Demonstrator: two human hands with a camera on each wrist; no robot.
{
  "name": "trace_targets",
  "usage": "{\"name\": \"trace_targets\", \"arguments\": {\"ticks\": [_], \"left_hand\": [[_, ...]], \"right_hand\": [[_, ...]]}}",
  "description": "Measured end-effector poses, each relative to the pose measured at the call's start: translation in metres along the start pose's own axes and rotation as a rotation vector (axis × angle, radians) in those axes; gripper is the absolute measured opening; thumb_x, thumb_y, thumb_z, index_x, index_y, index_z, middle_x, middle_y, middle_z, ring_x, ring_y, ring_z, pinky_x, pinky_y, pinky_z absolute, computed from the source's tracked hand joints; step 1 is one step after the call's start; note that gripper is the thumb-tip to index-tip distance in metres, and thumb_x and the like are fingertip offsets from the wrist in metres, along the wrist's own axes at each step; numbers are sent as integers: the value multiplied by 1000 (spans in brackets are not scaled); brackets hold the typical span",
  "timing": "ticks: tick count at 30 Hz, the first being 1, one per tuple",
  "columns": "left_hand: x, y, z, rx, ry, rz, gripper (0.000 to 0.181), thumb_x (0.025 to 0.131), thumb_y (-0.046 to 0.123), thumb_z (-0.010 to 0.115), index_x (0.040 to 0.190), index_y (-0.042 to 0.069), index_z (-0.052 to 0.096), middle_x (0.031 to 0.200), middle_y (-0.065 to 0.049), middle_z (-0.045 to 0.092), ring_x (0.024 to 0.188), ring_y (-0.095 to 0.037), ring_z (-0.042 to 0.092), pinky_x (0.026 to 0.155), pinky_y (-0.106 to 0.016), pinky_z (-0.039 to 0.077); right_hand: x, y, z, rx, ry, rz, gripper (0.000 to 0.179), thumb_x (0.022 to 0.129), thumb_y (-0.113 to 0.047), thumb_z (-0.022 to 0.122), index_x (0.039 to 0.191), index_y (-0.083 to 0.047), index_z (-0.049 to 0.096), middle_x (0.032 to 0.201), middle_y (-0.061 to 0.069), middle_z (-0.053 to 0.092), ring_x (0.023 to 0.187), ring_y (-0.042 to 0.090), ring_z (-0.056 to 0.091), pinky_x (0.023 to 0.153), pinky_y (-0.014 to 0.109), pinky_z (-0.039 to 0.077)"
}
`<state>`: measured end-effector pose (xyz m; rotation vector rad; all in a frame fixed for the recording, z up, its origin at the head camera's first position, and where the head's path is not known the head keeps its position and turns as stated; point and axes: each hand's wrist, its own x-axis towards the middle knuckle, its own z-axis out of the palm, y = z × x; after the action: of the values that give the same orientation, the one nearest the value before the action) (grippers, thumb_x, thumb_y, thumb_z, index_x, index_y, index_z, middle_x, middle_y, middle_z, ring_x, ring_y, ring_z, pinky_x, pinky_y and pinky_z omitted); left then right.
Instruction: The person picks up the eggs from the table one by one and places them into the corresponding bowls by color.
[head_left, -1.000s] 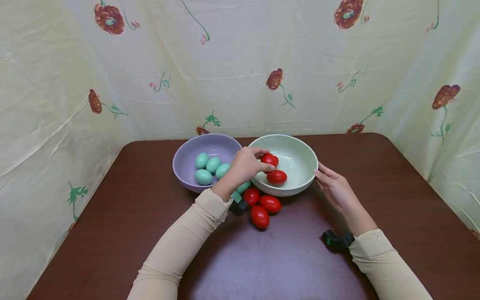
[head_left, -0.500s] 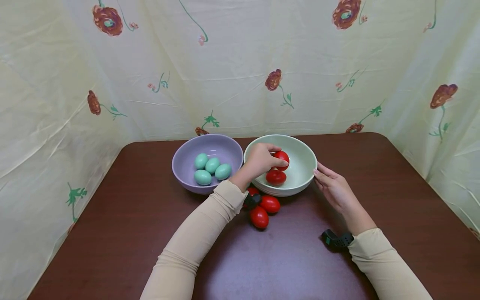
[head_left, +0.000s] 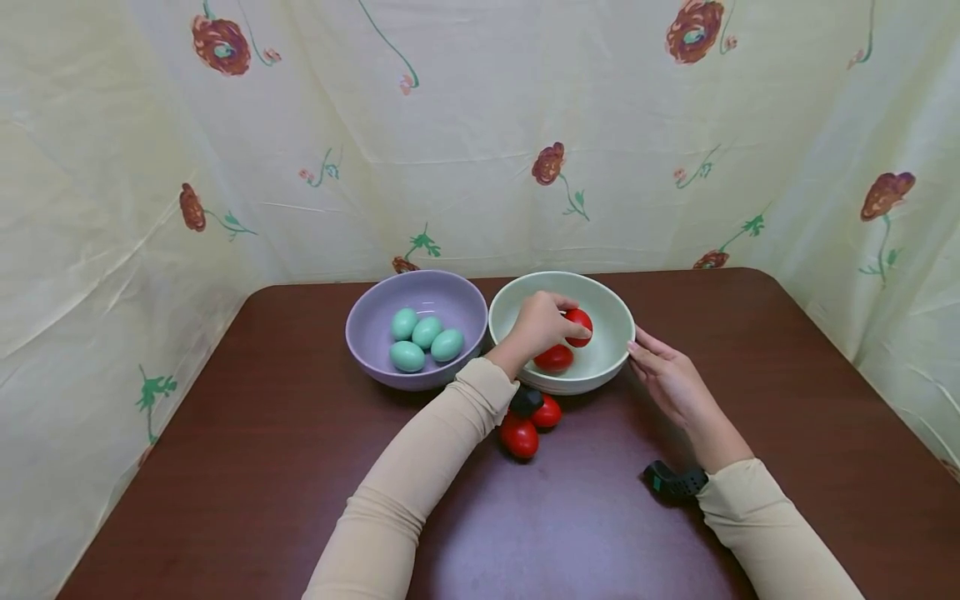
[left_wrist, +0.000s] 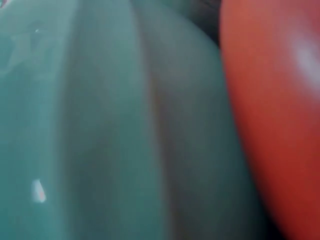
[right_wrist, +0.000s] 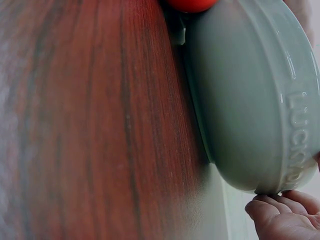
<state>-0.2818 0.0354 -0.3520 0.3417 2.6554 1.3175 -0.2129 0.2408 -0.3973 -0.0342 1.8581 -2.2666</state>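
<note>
In the head view my left hand (head_left: 542, 329) reaches inside the pale green bowl (head_left: 613, 321), pinching a smooth red egg (head_left: 580, 327) between thumb and fingers. A second red egg (head_left: 555, 359) lies in that bowl just below the hand. My right hand (head_left: 675, 383) holds the bowl's right side, its thumb at the rim. The right wrist view shows its fingers (right_wrist: 285, 207) against the outer wall, close to raised lettering. Filling the right of the left wrist view is a large red egg (left_wrist: 280, 110), with the blurred green bowl wall (left_wrist: 110, 125) beside it.
Left of the green bowl stands a purple bowl (head_left: 360, 333) holding several mint-green eggs (head_left: 407, 357). Red eggs (head_left: 519, 437) lie on the dark brown table (head_left: 300, 433) before the bowls, partly hidden by the left wrist's black band (head_left: 527, 401). A flowered cloth (head_left: 465, 167) hangs behind.
My left hand has moved right, carrying the red egg from the green bowl's left side further into it. My right hand stays at the bowl's right side.
</note>
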Motion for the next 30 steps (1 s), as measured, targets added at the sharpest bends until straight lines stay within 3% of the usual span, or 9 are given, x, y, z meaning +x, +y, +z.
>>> {"name": "trace_targets", "arguments": {"ticks": [4,10,16,23,30], "left_hand": [[1,0,6,14,1,11,43,79,20,83,119,9,73,116,-6,74,107,-20,62,87,-22,50],[3,0,11,22,-12,19,41,78,18,84,116,7,74,112,-7,75,103,-20,62,85,-20,48],[3,-2,12,7,-25,0,41,78,18,84,117,8,74,113,-6,74,103,-19,61,86,-21,49],[4,-9,13,11,-23,-16,42,79,18,84,118,9,73,116,-6,73,106,-20,61,88,-21,49],[4,-12,15,33,-43,-11,41,79,17,83,118,8,73,114,-7,73,102,-20,61,84,-20,50]], "right_hand": [[1,1,0,8,1,1,67,104,-18,49,156,3,12,167,11,6,144,-1,31,124,32,13],[1,2,1,10,4,3,67,104,-17,50,156,3,12,167,11,6,147,5,26,124,33,12],[1,1,1,4,6,5,66,105,-17,49,156,2,13,167,11,6,142,-3,34,124,32,13],[2,0,1,-1,-1,-4,66,105,-16,48,156,3,11,167,12,5,153,19,13,124,34,12],[2,0,1,-16,3,8,66,105,-17,48,156,3,11,167,11,4,153,21,10,124,33,12]]}}
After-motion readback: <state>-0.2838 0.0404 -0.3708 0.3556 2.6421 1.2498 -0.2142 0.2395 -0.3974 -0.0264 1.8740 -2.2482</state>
